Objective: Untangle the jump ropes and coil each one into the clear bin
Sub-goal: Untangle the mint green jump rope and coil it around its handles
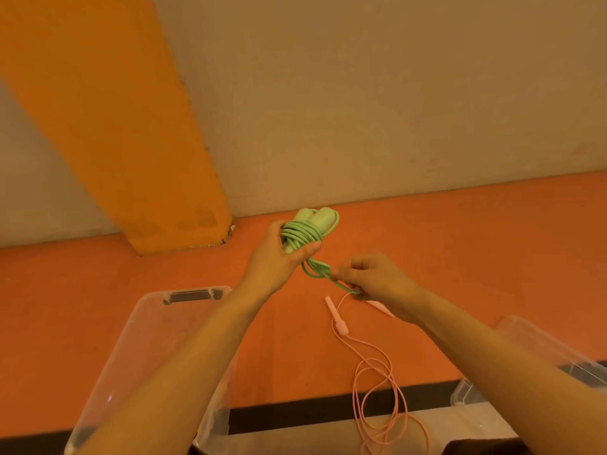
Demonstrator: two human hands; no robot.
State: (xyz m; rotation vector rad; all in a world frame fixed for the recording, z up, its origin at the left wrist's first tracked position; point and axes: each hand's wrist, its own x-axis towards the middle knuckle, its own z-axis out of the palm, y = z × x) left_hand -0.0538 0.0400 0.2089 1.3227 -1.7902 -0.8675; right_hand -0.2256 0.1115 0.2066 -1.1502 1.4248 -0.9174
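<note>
Nearest of all, a clear bin (138, 349) sits low on the left, its rim passing under the person's left forearm, and nothing shows inside it that I can make out through the plastic. Over on the low right another clear container (538, 343) pokes in at the frame's edge. Between them the pink jump rope (377, 382) lies loose on the orange floor (98, 307), its cord looping and crossing itself; one pink handle (336, 315) points up toward the hands, and a second handle seems to lie just under the right wrist, though it is mostly hidden.

Above that, the right hand (371, 277) pinches the free end of the green jump rope (300, 236) between thumb and fingertips, the cord running taut up and left. The left hand (279, 254) is curled round the green bundle, thumb pressed across the wound coils, holding it in the air above the floor. Both green handles (315, 216) stand side by side out of the top of the coils.

Farther back the floor meets a pale wall (394, 110), with an orange pillar (131, 126) standing at the left.
</note>
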